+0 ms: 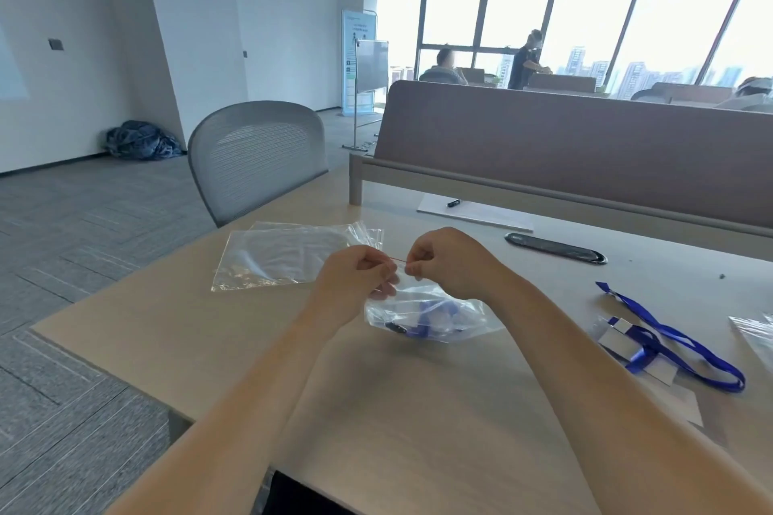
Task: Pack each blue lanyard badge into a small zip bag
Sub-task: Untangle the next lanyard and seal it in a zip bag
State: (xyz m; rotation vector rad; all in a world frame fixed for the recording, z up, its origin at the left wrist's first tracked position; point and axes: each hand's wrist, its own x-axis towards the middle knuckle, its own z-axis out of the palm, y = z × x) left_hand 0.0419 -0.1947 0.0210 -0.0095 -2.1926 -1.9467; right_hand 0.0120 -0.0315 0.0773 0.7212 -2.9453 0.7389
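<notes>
Two hands meet at the top edge of a small clear plastic zip bag [439, 322], mid pale wood-grain table [200, 343]. Left hand [355, 278] pinches the zip strip between thumb and curled fingers. Right hand [449, 263] pinches the same strip just beside it, fingers curled too. A thin red seal line shows in the short gap between them. The bag hangs from the pinch, its bulged bottom resting on the table. Inside it is a bunched blue fabric lanyard badge [435, 310], with a black clip [395, 327] at the lower left corner. Whether the seal is pressed shut along its whole length, cannot tell.

Left of the hands, flat empty clear zip bags [284, 259] lie on the table; count unclear. To the right, well apart from the held bag, lies a loose blue ribbon lanyard [686, 341] looped over a white badge card [619, 341]. Corner of another clear plastic bag [753, 332] at the right frame edge.

Behind the hands: black oval cable grommet [556, 249], white paper sheet [481, 217] with a small black object [454, 203] on it, near the grey-brown desk divider [585, 146]. Grey mesh office chair [259, 155] at the table's far left side.
</notes>
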